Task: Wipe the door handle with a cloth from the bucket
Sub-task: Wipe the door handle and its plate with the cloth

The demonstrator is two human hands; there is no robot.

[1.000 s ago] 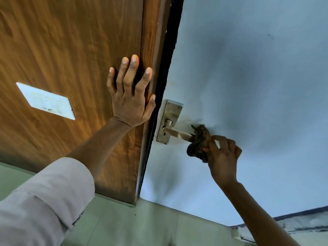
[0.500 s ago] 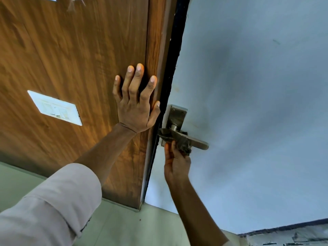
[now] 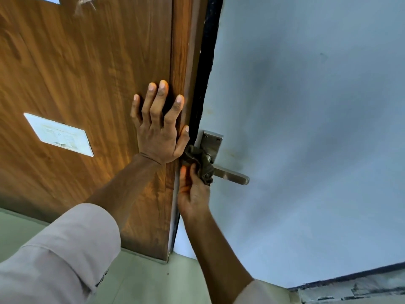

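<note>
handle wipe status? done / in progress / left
Done: cloth is out of the bucket and on the door handle. In hand: right hand presses it around the lever's base by the backplate; left hand braces flat on the wooden door. Left: the bare outer lever end; whether it has been wiped cannot be told.

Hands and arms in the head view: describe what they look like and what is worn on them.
Both hands are bare: no gloves, rings or watch visible on the left hand or right hand. The left arm wears a pale grey-white shirt sleeve rolled back below the elbow, forearm uncovered. A similar pale cuff shows on the right arm.
</note>
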